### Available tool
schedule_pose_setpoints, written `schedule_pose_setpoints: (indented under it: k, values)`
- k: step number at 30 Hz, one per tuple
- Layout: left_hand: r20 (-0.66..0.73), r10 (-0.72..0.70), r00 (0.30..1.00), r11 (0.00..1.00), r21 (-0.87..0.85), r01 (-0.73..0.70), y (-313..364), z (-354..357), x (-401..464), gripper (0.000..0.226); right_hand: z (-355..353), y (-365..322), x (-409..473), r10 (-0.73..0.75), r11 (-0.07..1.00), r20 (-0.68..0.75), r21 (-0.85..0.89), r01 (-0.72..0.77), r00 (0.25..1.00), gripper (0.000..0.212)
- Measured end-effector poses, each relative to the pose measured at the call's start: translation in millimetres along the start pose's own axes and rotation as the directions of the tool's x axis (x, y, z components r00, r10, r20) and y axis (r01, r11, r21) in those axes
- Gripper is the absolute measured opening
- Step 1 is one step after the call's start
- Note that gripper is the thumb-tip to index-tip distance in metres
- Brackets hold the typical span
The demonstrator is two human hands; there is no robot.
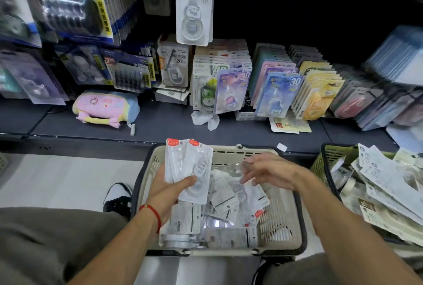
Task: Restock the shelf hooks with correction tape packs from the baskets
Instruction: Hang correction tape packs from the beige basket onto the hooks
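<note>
small stack of correction tape packs (190,170) clamped upright in left hand (170,189), over beige basket (283,223) of loose packs (231,202). right hand (270,171) above basket, fingers spread, pinching clear wrapper (231,167). single pack (194,5) hanging on shelf hook above.
</note>
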State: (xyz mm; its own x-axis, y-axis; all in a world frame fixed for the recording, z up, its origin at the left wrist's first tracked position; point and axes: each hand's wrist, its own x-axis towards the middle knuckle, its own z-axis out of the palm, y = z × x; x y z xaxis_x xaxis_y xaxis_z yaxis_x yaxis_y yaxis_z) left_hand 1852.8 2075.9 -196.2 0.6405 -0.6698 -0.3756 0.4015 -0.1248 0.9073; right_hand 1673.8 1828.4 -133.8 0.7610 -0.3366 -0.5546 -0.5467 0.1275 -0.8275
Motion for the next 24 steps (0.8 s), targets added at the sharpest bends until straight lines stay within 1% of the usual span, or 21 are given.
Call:
schedule_pose_setpoints:
  k: [1,2,4,5,8,10,12,14,16,18,19,21,24]
  values:
    - [0.001,0.013,1.000,1.000,-0.010,-0.013,4,0,-1,0.064,-2,-12,-3,-0.038,0.990,-0.021,-0.135,0.035,0.999,0.012]
    - [0.007,0.026,1.000,0.999,-0.021,-0.026,10,1,-2,0.064,-4,-25,-5,-0.091,0.963,-0.072,-0.260,0.069,0.993,0.013]
    - [0.025,0.064,0.998,0.997,-0.042,-0.063,21,5,-4,0.064,-7,-52,-8,-0.219,0.889,-0.178,-0.442,0.121,0.959,0.035]
    - [0.033,0.081,0.996,0.995,-0.056,-0.079,28,7,-5,0.065,-8,-67,-9,-0.269,0.862,-0.219,-0.489,0.133,0.938,0.043]
    - [0.089,0.139,0.986,0.987,-0.097,-0.130,53,16,-7,0.074,-6,-102,-9,-0.364,0.837,-0.307,-0.521,0.164,0.880,0.051]
    - [0.122,0.186,0.975,0.977,-0.128,-0.171,72,24,-6,0.073,-1,-118,-9,-0.407,0.809,-0.327,-0.562,0.171,0.853,0.053]
    - [0.124,0.225,0.966,0.967,-0.150,-0.206,94,32,-3,0.073,3,-129,-8,-0.441,0.787,-0.348,-0.594,0.170,0.827,0.053]
    - [0.111,0.266,0.958,0.957,-0.152,-0.248,115,36,2,0.078,4,-143,-8,-0.481,0.776,-0.368,-0.600,0.192,0.795,0.053]
    - [0.097,0.303,0.948,0.949,-0.124,-0.290,137,38,8,0.085,3,-159,-7,-0.498,0.789,-0.362,-0.567,0.238,0.788,0.051]
    - [0.082,0.330,0.940,0.942,-0.097,-0.322,159,38,15,0.083,1,-173,-8,-0.545,0.758,-0.346,-0.593,0.272,0.764,0.051]
    - [0.077,0.342,0.937,0.939,-0.079,-0.336,170,38,19,0.082,0,-178,-8,-0.571,0.737,-0.348,-0.615,0.279,0.743,0.051]
    - [0.064,0.389,0.919,0.921,-0.026,-0.389,190,37,28,0.084,-3,-184,-8,-0.603,0.730,-0.379,-0.618,0.293,0.702,0.050]
    - [-0.001,0.511,0.860,0.859,0.053,-0.510,219,30,42,0.075,-5,-198,-8,-0.661,0.716,-0.431,-0.607,0.344,0.615,0.051]
